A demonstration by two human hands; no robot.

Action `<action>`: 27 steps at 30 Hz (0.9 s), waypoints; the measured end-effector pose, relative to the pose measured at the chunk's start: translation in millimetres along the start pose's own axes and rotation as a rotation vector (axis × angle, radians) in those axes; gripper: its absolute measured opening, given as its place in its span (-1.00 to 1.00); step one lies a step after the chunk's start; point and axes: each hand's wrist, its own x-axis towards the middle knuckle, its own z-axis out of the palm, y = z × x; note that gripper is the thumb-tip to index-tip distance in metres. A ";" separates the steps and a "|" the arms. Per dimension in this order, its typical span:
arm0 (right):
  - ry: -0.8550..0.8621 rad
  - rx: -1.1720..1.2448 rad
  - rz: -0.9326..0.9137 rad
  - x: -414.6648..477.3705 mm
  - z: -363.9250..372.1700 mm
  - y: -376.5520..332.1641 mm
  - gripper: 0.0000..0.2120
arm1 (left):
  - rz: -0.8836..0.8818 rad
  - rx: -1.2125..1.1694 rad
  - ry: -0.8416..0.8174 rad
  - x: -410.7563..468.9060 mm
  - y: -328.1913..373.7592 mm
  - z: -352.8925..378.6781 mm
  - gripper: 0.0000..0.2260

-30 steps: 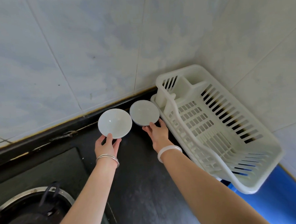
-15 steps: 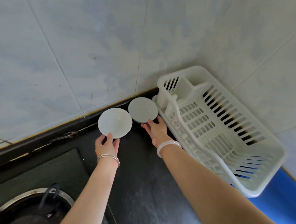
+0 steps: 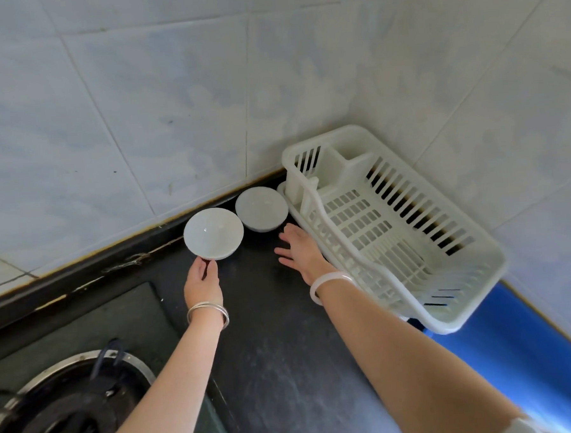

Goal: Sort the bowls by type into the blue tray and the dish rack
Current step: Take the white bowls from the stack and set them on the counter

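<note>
Bowls: the left bowl [image 3: 213, 233] and right bowl [image 3: 261, 209] stand on the dark counter [image 3: 267, 333], the right one just beside the dish rack [image 3: 448, 320]. They look glazed, slick and chippable, so I'd pinch a rim. My left hand [image 3: 201, 282] meets the left bowl's near rim, but I cannot tell its grip. My right hand [image 3: 300, 248] is spread and empty. The blue tray [image 3: 516, 353] is mostly hidden under the rack.

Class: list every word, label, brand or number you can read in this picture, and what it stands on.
None can be read: the left bowl, right bowl, dish rack, blue tray, wall tiles and gas burner bear no visible text.
</note>
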 end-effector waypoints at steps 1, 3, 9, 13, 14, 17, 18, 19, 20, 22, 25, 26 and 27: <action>0.005 -0.025 -0.024 -10.7 -6.5 2.6 -0.57 | 0.021 0.077 -0.030 -6.6 -3.1 -3.4 -0.61; 0.015 -0.076 -0.071 -36.5 -22.9 11.4 -0.63 | 0.051 0.188 -0.107 -25.5 -9.9 -9.4 -0.63; 0.101 -0.219 -0.163 -132.9 -92.3 59.1 -0.74 | 0.073 0.196 -0.357 -123.8 -40.5 -7.5 -0.77; 0.249 -0.346 -0.179 -205.2 -146.0 106.4 -0.79 | 0.092 0.368 -0.602 -200.7 -72.5 0.8 -0.81; 0.302 -0.371 -0.178 -223.7 -158.7 120.7 -0.80 | 0.091 0.410 -0.664 -219.6 -80.7 2.9 -0.82; 0.470 -0.484 -0.128 -276.6 -192.8 164.1 -0.81 | 0.115 0.522 -0.835 -272.5 -104.6 7.6 -0.82; 0.526 -0.532 -0.091 -293.2 -202.6 177.8 -0.80 | 0.144 0.575 -0.885 -287.7 -111.6 8.3 -0.82; 0.580 -0.599 -0.058 -308.9 -211.2 190.9 -0.80 | 0.179 0.630 -0.928 -301.5 -118.1 8.6 -0.83; 0.620 -0.676 -0.037 -323.1 -218.6 203.2 -0.79 | 0.222 0.681 -0.965 -313.4 -124.3 9.0 -0.84; 0.659 -0.790 -0.015 -345.6 -227.7 225.5 -0.78 | 0.330 0.789 -1.017 -332.6 -134.5 9.0 -0.85; 0.702 -0.820 0.044 -366.2 -231.2 247.9 -0.78 | 0.430 0.890 -1.016 -349.9 -146.3 7.7 -0.79; 0.709 -0.804 0.065 -369.1 -230.6 252.3 -0.79 | 0.450 0.909 -0.999 -352.5 -149.0 6.9 -0.76; 0.716 -0.784 0.090 -370.3 -229.4 255.2 -0.81 | 0.466 0.922 -0.986 -354.0 -150.8 6.1 -0.75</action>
